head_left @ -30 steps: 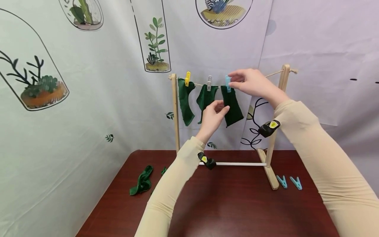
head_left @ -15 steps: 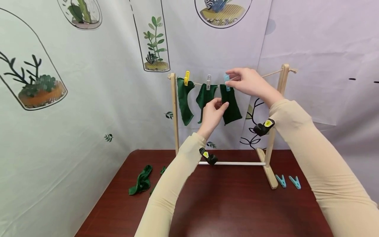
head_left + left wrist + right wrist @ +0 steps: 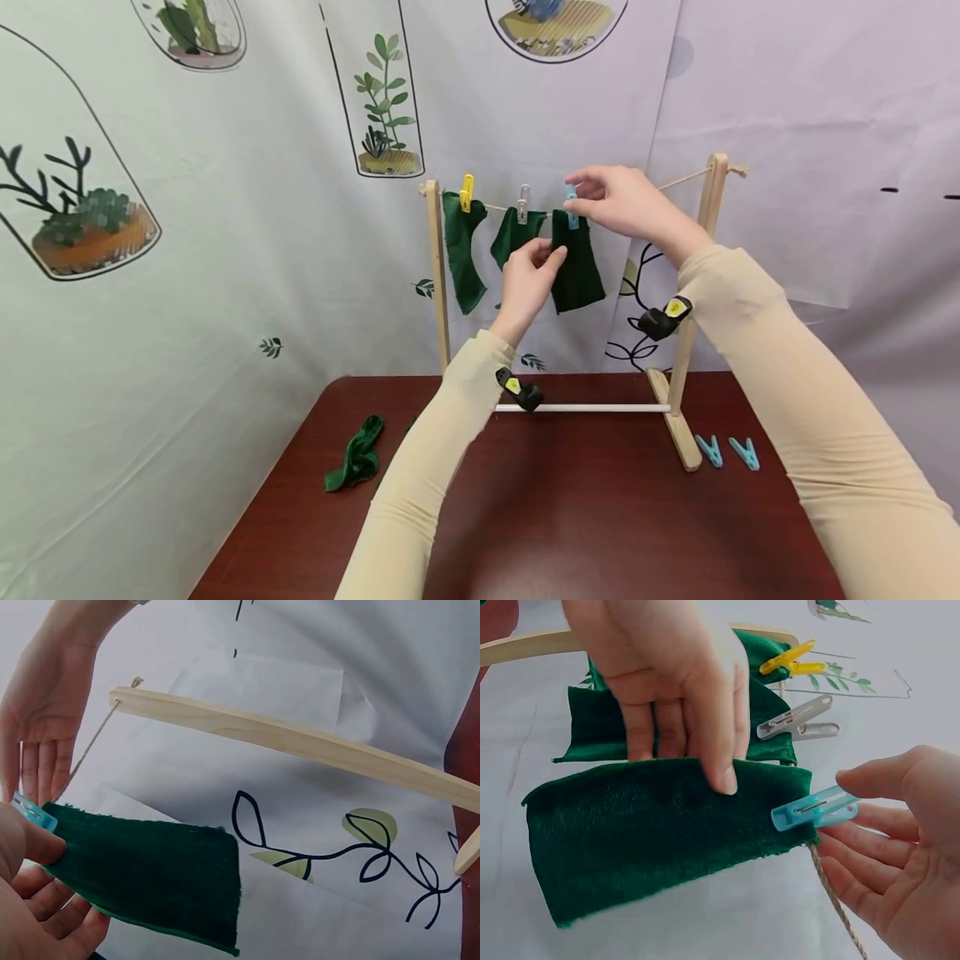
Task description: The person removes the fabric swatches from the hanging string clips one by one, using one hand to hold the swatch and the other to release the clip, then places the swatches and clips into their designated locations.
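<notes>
A small wooden drying rack (image 3: 701, 250) carries a string (image 3: 678, 179) with three dark green cloths. A yellow peg (image 3: 467, 192) and a grey peg (image 3: 522, 202) hold the first two. A blue peg (image 3: 572, 206) clips the third cloth (image 3: 579, 271) to the string. My left hand (image 3: 551, 250) pinches that cloth's upper left part, thumb in front (image 3: 724, 776), fingers behind. My right hand (image 3: 581, 187) hovers at the blue peg (image 3: 814, 810), fingers relaxed and spread around it without squeezing. In the left wrist view the right hand's fingers (image 3: 37, 761) are straight beside the string.
A crumpled green cloth (image 3: 358, 454) lies on the dark red table (image 3: 600, 517) at the left. Two blue pegs (image 3: 727, 452) lie by the rack's right foot. A plant-printed backdrop hangs close behind the rack.
My left hand has slid up the third cloth toward its top edge. My right fingers have loosened from the blue peg, which stays on the string.
</notes>
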`<state>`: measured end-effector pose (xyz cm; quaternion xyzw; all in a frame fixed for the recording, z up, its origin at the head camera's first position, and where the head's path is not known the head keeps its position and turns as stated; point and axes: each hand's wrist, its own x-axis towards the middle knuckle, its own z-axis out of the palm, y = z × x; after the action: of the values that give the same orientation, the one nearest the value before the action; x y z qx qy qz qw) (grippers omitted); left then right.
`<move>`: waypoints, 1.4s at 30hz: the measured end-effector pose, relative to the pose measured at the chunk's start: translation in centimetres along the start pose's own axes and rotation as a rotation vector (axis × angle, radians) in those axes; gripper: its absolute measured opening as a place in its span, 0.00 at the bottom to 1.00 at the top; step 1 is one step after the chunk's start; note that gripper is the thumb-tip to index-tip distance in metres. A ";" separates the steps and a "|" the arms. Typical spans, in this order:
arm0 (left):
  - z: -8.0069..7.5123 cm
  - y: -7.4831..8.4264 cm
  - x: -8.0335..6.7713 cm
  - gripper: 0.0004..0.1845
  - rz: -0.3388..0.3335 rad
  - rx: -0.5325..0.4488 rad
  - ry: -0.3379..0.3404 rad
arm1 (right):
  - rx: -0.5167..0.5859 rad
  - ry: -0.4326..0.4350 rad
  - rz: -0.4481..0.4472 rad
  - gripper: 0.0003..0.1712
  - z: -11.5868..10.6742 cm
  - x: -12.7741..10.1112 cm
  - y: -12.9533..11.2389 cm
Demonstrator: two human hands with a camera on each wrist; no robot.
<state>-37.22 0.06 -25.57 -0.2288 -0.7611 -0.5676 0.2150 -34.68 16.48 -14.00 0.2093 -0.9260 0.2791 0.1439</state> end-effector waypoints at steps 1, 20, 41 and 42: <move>-0.1 0.1 0.1 0.15 0.000 -0.005 0.002 | 0.000 0.003 0.000 0.31 0.0 0.0 0.0; -1.0 0.0 -0.4 0.13 0.001 -0.021 -0.023 | -0.015 0.013 -0.040 0.30 0.6 -0.6 -0.1; -1.6 0.6 -0.7 0.14 0.025 -0.011 -0.020 | -0.098 0.267 -0.196 0.13 1.8 -1.5 -0.4; -1.7 0.7 -0.6 0.14 0.025 -0.012 -0.015 | -0.100 0.275 -0.202 0.12 1.8 -1.4 -0.4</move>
<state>-36.18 -1.43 -24.95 -0.2438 -0.7564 -0.5677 0.2147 -33.50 15.56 -15.81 0.2537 -0.8846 0.2428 0.3070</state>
